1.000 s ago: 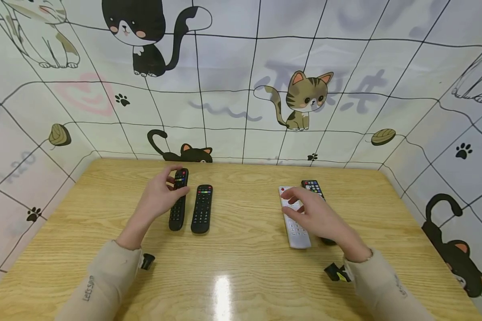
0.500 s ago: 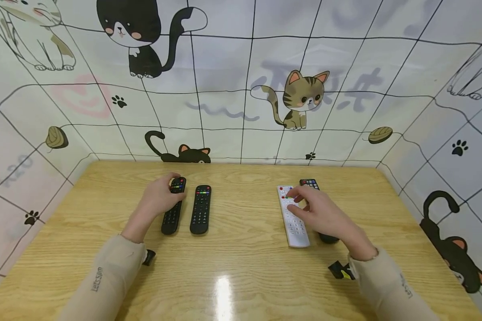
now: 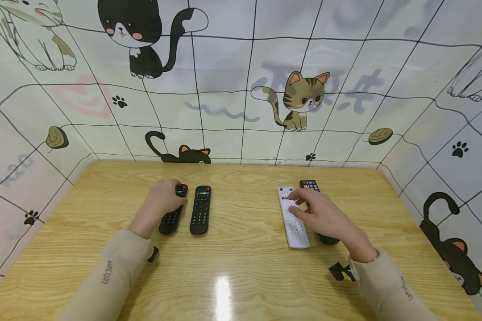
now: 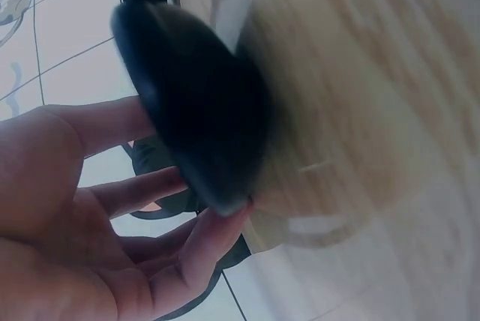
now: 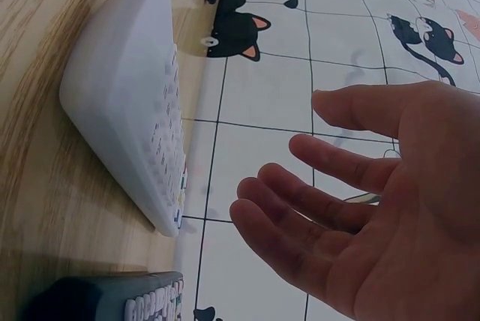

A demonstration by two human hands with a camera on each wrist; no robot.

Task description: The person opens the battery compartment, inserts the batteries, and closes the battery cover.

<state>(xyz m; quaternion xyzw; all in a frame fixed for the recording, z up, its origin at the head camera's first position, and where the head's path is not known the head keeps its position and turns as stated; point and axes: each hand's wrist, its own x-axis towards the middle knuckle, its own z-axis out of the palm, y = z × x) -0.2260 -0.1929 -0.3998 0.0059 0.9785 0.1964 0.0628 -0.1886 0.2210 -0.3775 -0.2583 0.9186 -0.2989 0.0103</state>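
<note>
My left hand (image 3: 160,201) grips a black remote control (image 3: 170,222) near its button-rich far end, thumb on one side and fingers on the other. In the left wrist view that remote's dark end (image 4: 195,96) is blurred, close to the wood. A second black remote (image 3: 201,210) lies just right of it. On the other side, my right hand (image 3: 321,213) hovers with loosely bent, spread fingers over a white remote (image 3: 297,232). Its fingers hold nothing, as the right wrist view shows. Partly hidden beneath that hand lies a black remote with a keypad (image 3: 309,184).
The wooden table (image 3: 241,258) carries all the remotes, in a left and a right pair. A cat-printed cloth wall (image 3: 225,98) closes off the back and both sides. Small black tabs (image 3: 339,271) stick out from the sleeve cuffs.
My left hand has brought its black remote toward me and slightly left, down beside the second black one. My right hand has shifted only a little to the right.
</note>
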